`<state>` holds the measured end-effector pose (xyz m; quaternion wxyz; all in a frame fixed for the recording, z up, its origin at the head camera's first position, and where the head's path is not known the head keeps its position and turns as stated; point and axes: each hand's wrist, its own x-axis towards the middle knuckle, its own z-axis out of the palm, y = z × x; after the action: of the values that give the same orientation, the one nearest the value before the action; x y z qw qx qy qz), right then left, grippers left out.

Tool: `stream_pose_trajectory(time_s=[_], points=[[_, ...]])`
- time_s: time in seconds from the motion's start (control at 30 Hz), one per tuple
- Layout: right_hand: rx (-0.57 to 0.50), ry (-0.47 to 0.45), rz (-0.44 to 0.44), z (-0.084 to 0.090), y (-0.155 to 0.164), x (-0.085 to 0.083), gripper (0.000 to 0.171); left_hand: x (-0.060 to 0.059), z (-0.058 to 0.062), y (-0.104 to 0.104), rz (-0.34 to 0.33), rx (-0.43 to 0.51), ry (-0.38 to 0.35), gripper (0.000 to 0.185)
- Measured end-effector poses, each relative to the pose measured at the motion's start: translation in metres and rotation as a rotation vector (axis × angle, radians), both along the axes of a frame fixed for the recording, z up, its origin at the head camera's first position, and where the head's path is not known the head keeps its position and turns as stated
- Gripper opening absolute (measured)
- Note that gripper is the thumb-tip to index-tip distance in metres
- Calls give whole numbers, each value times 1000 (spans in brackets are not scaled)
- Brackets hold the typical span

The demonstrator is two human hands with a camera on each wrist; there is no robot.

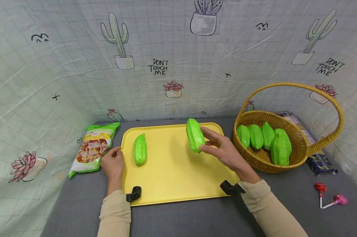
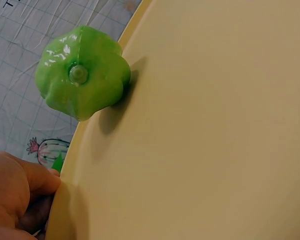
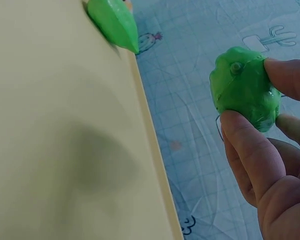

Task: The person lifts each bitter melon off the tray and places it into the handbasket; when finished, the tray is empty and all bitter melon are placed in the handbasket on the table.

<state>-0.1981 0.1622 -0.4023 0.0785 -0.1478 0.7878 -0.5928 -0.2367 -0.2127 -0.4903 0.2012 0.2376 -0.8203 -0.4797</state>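
Observation:
My right hand [image 1: 221, 148] holds a glossy green ribbed fruit [image 1: 195, 135] between thumb and fingertips, raised over the right part of the yellow tray [image 1: 166, 177]. In the right wrist view, thumb and fingers close around this held fruit [image 3: 245, 87], its stub end facing the camera. A second green ribbed fruit [image 1: 140, 149] lies lengthwise on the tray's left side. The left hand [image 1: 112, 163] rests at the tray's left edge with loosely curled fingers. In the left wrist view, its fingertips come right at the rim; some fingers are hidden.
A wicker basket [image 1: 264, 168] with a tall handle stands right of the tray, holding several green ribbed fruits [image 1: 280, 148]. A dark blue packet [image 1: 321, 163] lies behind it. Two lollipops [image 1: 320, 187] lie at the right. A green food bag [image 1: 92, 149] is beside the left hand.

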Motion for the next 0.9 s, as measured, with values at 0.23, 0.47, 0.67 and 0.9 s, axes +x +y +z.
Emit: stream_pose_trajectory(time_s=[0.23, 0.47, 0.67, 0.9], points=[[16, 25, -19, 1, 11, 5, 71, 1, 1, 0, 1, 0, 5, 30], [45, 37, -46, -2, 27, 9, 71, 2, 1, 1, -8, 8, 1, 30], [27, 36, -53, 2, 38, 14, 72, 1, 0, 1, -9, 9, 2, 30], [26, 53, -65, 5, 49, 19, 71, 0, -1, 0, -12, 6, 2, 30]])
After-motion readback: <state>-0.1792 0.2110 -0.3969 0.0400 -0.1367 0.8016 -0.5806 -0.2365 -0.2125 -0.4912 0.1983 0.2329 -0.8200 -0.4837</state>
